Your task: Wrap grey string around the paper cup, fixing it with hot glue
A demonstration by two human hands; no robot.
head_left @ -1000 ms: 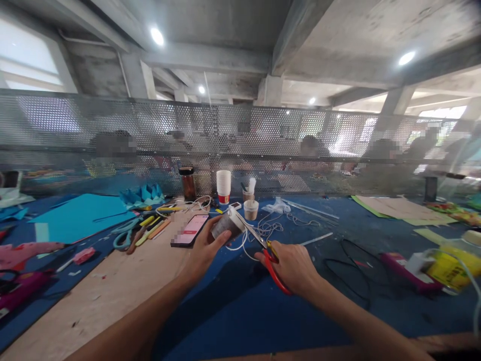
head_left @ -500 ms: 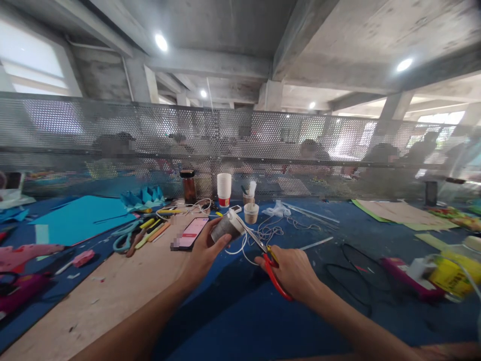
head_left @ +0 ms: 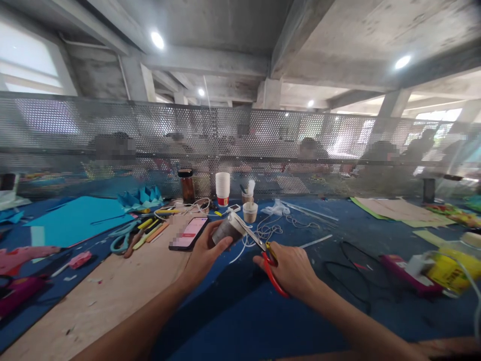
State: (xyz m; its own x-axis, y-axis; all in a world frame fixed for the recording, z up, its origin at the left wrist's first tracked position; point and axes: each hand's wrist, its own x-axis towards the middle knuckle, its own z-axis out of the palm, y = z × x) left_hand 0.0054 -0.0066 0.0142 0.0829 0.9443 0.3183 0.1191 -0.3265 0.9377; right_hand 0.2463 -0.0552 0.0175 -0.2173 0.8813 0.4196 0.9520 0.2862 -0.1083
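Observation:
My left hand [head_left: 205, 250] is wrapped round a grey paper cup [head_left: 227, 230] that lies tilted, its pale mouth facing right. In my right hand [head_left: 295, 266] are scissors [head_left: 273, 278] with red and yellow handles. Their blades meet the cup's rim; how far apart they are is hard to see. A thin white strip [head_left: 237, 254] dangles below the rim, one end loose over the blue table. Close to my left hand lies a phone [head_left: 189, 233] with a lit pink screen.
Behind the cup stand a small tub [head_left: 250, 212], stacked paper cups [head_left: 223, 189] and a dark-lidded jar [head_left: 187, 186]. Tangled cord [head_left: 268, 230] lies to the right. Craft knives and pliers [head_left: 123, 237] sit left, near a glue gun [head_left: 28, 256]. A perforated screen [head_left: 259, 135] runs across the back.
The white strip looped from the cup toward my right hand before; now its end hangs loose further left. Both hands keep their hold, and the view has shifted slightly.

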